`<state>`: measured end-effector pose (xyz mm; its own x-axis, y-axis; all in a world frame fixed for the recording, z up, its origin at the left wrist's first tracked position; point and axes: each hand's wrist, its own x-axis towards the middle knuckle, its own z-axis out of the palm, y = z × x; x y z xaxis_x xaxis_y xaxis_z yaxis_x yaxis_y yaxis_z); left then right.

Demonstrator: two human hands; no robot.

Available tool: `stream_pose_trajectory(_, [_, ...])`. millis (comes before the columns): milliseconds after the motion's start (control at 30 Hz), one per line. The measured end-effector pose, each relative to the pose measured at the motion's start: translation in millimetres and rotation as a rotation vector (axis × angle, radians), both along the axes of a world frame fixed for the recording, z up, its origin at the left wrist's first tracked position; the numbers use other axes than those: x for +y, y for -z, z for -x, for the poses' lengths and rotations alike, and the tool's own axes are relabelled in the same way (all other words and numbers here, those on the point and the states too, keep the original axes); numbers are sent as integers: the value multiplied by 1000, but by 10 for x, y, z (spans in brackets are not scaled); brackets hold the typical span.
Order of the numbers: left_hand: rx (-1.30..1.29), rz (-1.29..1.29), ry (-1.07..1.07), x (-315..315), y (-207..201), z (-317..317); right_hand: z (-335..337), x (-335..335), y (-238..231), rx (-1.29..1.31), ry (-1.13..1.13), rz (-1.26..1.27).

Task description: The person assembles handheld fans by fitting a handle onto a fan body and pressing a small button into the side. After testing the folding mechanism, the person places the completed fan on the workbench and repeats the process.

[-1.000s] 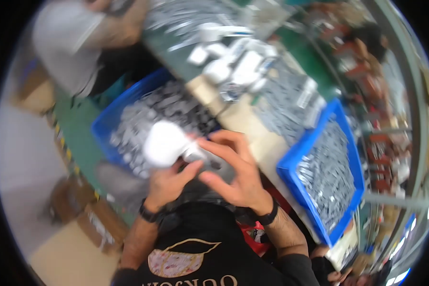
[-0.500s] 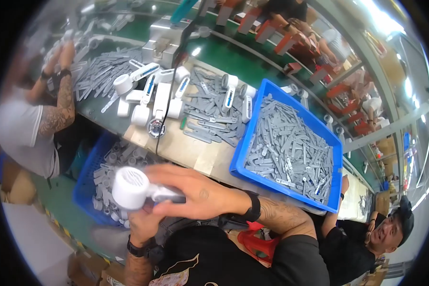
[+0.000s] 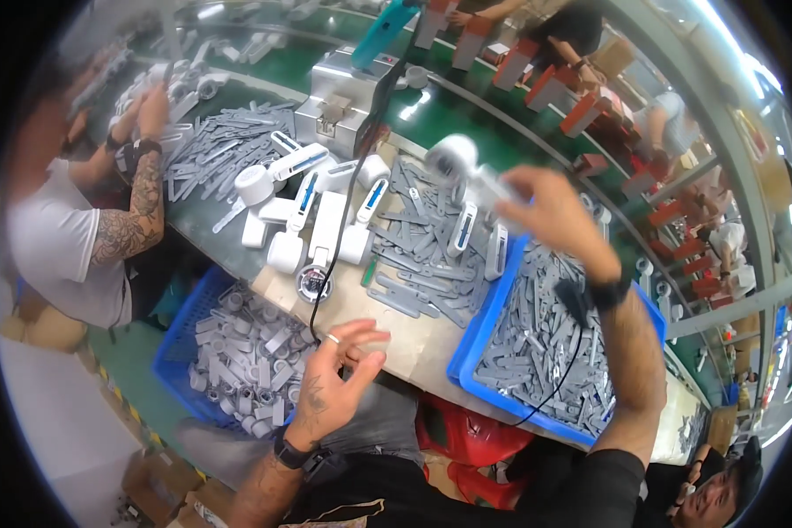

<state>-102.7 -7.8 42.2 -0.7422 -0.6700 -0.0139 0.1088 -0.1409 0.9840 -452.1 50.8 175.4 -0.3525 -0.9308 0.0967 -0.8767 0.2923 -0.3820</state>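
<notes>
My right hand [image 3: 550, 220], blurred by motion, grips the grey handle end of a white round-headed device [image 3: 453, 158] above the far side of the workbench. Close to the bench's near edge, my left hand [image 3: 336, 383] holds nothing, its fingers loosely bent and the thumb apart. Several similar white devices with blue strips [image 3: 306, 163] lie grouped on the bench, and one round head [image 3: 315, 283] faces up, showing its inside. Beneath the right hand's device are flat grey handle pieces [image 3: 414, 238] and two white-and-grey devices [image 3: 464, 227]. My right forearm passes over a blue tray [image 3: 466, 374].
Grey pieces fill the tray. A blue basket [image 3: 180, 339] of white parts stands below the bench at left. A metal machine [image 3: 339, 101] stands at the back, with a black cable [image 3: 358, 176] hanging in front. Co-workers sit at left [image 3: 79, 211] and lower right [image 3: 708, 497].
My right hand has carried the white device from in front of my body to the far side of the bench. My left hand has let go of it and its fingers have parted.
</notes>
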Motion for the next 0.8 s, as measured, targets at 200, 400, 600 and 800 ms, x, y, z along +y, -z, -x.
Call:
stream_pose_trajectory(200, [-184, 657, 19, -180, -92, 1145, 2207, -943, 758, 341, 286, -200])
stream_pose_trajectory(400, [-278, 1043, -27, -510, 118, 2604, 2785, -1253, 1261, 140, 407, -454])
stream_pose_trajectory(600, [-361, 1276, -140, -502, 545, 2763, 2555, -1179, 1385, 262, 378, -291])
stream_pose_trajectory(800, [-161, 514, 123, -302, -127, 1206, 1435, -1357, 794, -33, -155, -26])
